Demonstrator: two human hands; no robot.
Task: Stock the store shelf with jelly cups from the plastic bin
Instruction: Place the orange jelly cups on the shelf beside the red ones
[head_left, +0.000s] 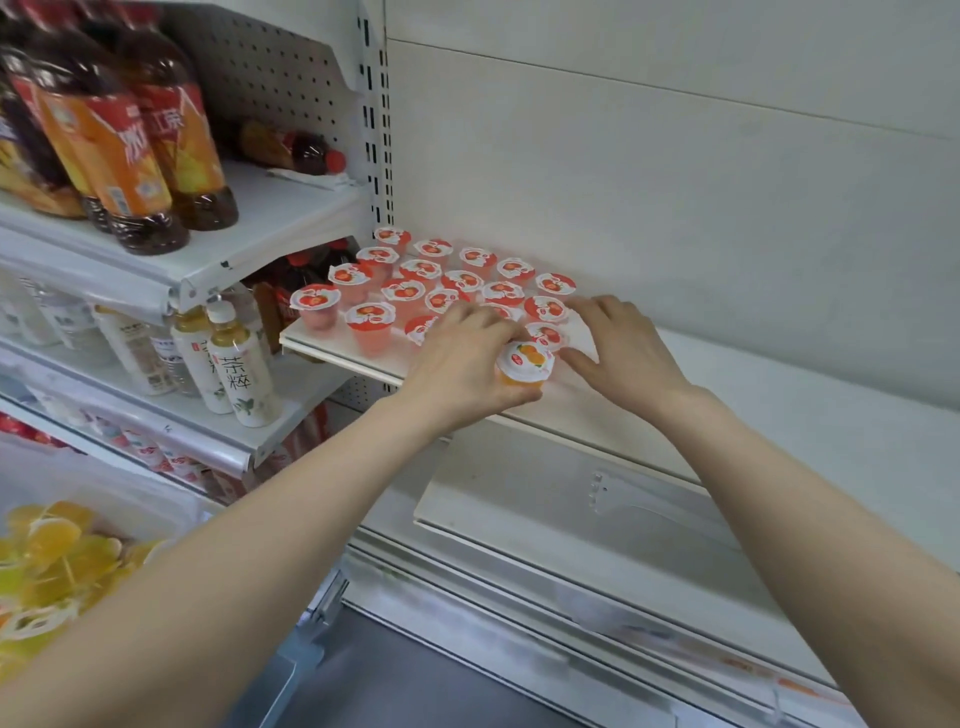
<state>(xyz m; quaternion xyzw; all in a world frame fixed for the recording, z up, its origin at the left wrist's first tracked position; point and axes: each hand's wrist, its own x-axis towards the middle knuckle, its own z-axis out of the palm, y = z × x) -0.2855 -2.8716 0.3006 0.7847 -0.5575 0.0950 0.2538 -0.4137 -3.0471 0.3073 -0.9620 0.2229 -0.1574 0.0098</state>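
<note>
Several red-lidded jelly cups (403, 292) stand in rows on the white shelf (779, 410). My left hand (462, 358) grips an orange jelly cup (524, 364) near the shelf's front edge, beside the red ones. My right hand (623, 348) rests on the shelf just right of it, fingers curled against a red-lidded cup (545, 335) and something white under the fingers. The plastic bin (104, 499) sits at the lower left, holding several orange and yellow jelly cups (52, 551).
Large tea bottles (130, 135) fill the upper left shelf. Small bottles (234, 358) stand on the shelf below it. A slotted metal upright (376, 119) divides the two shelf bays. The right part of the white shelf is bare.
</note>
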